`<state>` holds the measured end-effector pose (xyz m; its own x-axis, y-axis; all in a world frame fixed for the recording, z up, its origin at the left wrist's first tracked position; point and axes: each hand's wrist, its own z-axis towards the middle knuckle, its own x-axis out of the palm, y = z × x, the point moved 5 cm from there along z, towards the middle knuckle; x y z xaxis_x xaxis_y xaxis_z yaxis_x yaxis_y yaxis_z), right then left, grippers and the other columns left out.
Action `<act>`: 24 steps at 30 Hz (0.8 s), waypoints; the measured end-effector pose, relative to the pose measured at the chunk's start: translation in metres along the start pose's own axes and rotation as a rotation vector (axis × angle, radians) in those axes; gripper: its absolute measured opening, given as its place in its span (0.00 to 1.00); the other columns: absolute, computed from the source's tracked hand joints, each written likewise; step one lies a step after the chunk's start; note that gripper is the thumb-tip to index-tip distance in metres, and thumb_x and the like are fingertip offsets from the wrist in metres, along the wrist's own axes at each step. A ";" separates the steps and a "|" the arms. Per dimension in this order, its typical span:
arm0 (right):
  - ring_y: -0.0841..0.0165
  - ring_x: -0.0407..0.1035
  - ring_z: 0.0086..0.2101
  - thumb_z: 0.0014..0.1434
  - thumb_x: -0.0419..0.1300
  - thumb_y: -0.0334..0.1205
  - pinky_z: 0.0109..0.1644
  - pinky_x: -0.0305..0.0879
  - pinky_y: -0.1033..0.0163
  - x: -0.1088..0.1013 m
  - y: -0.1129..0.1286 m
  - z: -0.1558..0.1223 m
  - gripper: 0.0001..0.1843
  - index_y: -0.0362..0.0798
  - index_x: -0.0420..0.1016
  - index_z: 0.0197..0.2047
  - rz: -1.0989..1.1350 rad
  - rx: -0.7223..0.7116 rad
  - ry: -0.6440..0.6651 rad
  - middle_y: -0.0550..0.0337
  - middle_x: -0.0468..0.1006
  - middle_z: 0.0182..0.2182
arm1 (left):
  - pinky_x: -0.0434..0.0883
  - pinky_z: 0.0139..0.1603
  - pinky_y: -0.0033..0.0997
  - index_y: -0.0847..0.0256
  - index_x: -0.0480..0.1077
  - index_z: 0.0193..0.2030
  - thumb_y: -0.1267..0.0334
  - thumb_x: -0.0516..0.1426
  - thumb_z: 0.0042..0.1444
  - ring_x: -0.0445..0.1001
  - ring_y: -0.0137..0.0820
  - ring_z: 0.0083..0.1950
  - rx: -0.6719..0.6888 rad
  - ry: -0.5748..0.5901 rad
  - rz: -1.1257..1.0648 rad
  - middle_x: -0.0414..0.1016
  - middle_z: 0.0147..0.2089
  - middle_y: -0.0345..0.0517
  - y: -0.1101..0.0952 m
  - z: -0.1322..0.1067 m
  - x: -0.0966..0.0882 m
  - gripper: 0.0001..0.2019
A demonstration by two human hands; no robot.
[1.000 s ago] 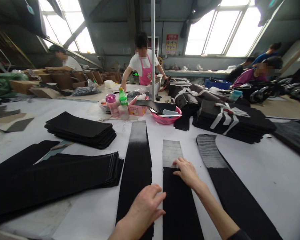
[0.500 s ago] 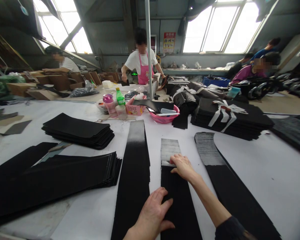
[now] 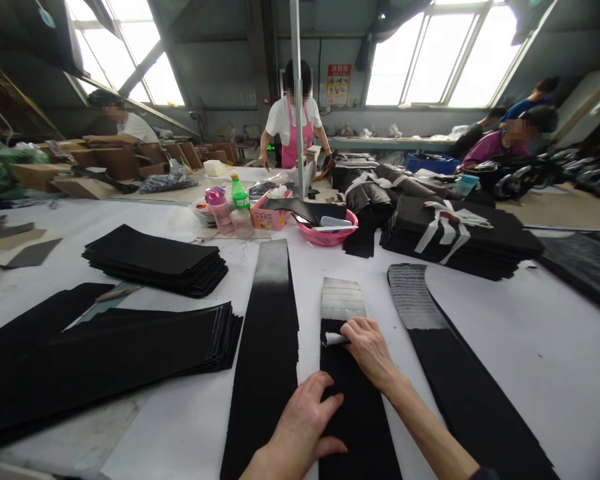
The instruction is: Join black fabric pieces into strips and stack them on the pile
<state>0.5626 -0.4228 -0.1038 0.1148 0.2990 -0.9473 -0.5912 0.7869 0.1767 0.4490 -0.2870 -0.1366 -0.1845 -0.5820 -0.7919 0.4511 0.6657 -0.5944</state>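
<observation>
Clock dial was centred on the right hand [image 3: 370,350], 12 o'clock being the far side. Entries ran left to right.

9 o'clock, well apart: large stack of black panels [image 3: 120,360], right ends slightly fanned. Between 9 and 10: smaller black stack [image 3: 153,257], flat on the white table surface [image 3: 150,433]. 9 o'clock, nearer: left black strip [image 3: 260,373], grey at its far end.

Near 8 o'clock: left hand [image 3: 303,420], fingers wide from the thumb, gripping nothing. It reached over the middle strip's left edge; contact could not be told.

11 o'clock: pink basin [image 3: 323,238], beyond the strips. Dial centre: middle black strip [image 3: 367,427] lay between the other two, its pale band [image 3: 342,297] at 11 o'clock. Right fingers were narrow, pinching a curled pale flap [image 3: 335,339] that jutted out between 9 and 10; thumb was hidden.

Between 1 and 2: tied black bundle [image 3: 465,250]. Between 3 and 4: right black strip [image 3: 480,393], apart from the hand, far end streaked grey.
</observation>
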 end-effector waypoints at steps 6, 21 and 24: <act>0.62 0.63 0.48 0.54 0.60 0.24 0.57 0.54 0.57 -0.002 -0.005 -0.006 0.16 0.51 0.64 0.40 0.101 0.017 -0.087 0.60 0.73 0.41 | 0.72 0.49 0.37 0.55 0.68 0.49 0.66 0.61 0.54 0.73 0.36 0.47 -0.249 -0.281 -0.232 0.71 0.46 0.45 0.018 0.028 -0.040 0.15; 0.58 0.55 0.61 0.50 0.70 0.36 0.60 0.56 0.52 0.006 -0.042 -0.007 0.19 0.54 0.70 0.43 0.124 0.034 -0.025 0.57 0.66 0.56 | 0.64 0.35 0.28 0.58 0.64 0.35 0.70 0.47 0.62 0.68 0.30 0.33 -0.050 -0.201 -0.151 0.68 0.33 0.41 0.013 0.074 -0.020 0.08; 0.57 0.57 0.59 0.47 0.72 0.43 0.59 0.57 0.53 0.005 -0.050 -0.005 0.20 0.53 0.71 0.41 0.052 0.055 0.000 0.56 0.66 0.56 | 0.63 0.36 0.27 0.58 0.64 0.37 0.69 0.46 0.63 0.67 0.29 0.33 -0.049 -0.191 -0.279 0.67 0.34 0.40 0.010 0.072 -0.020 0.08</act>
<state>0.5887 -0.4641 -0.1185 0.0849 0.3400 -0.9366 -0.5517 0.7988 0.2400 0.5204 -0.3026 -0.1171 -0.1255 -0.8189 -0.5600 0.3625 0.4876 -0.7943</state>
